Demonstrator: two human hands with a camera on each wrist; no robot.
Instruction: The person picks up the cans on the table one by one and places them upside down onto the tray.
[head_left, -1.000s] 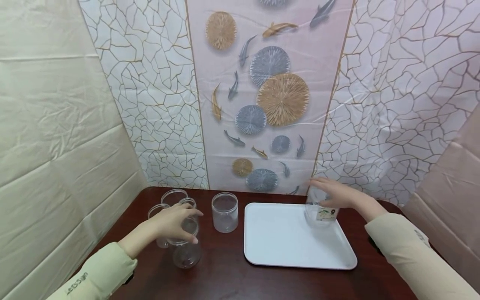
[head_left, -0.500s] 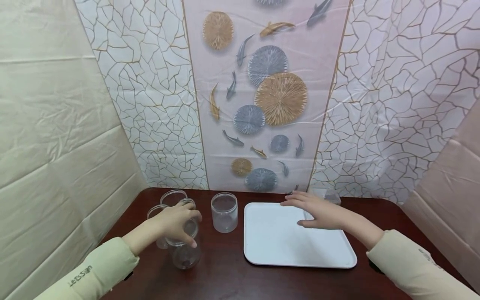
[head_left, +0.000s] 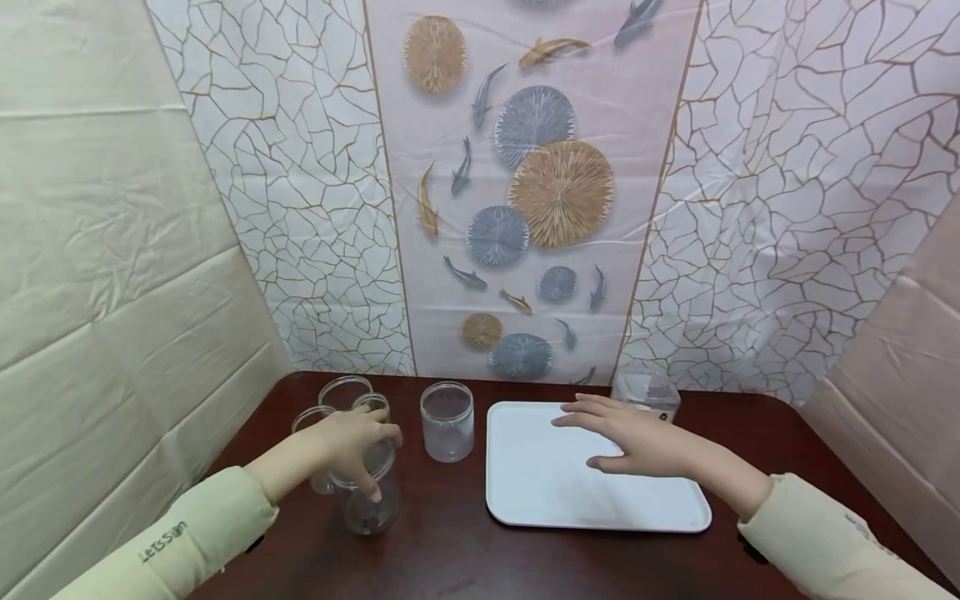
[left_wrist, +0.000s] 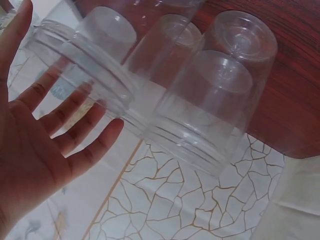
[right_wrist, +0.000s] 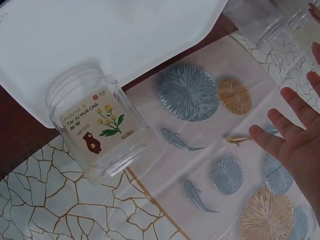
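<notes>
My left hand (head_left: 347, 446) hovers at the top of the front clear jar (head_left: 369, 510), thumb apart from the fingers. In the left wrist view its fingers (left_wrist: 95, 150) are spread, and the tips show at and partly behind a clear ribbed rim (left_wrist: 87, 70). Out over the white tray (head_left: 543, 492), my right hand (head_left: 633, 437) is held palm down with loose, spread fingers and nothing in it. Behind it, at the tray's far right corner, stands a clear jar with a flower-and-bear label (right_wrist: 100, 120); the hand partly covers it in the head view.
More clear, lidless jars cluster behind and left of my left hand, among them a wide jar (head_left: 343, 392). One lone jar (head_left: 448, 427) stands between that cluster and the tray. A dark red table (head_left: 457, 542) ends at the patterned cloth wall (head_left: 517, 300).
My right hand has come away from the labelled jar, moving left and toward me over the tray. My left hand stays at the front jar, its thumb shifting slightly down and left.
</notes>
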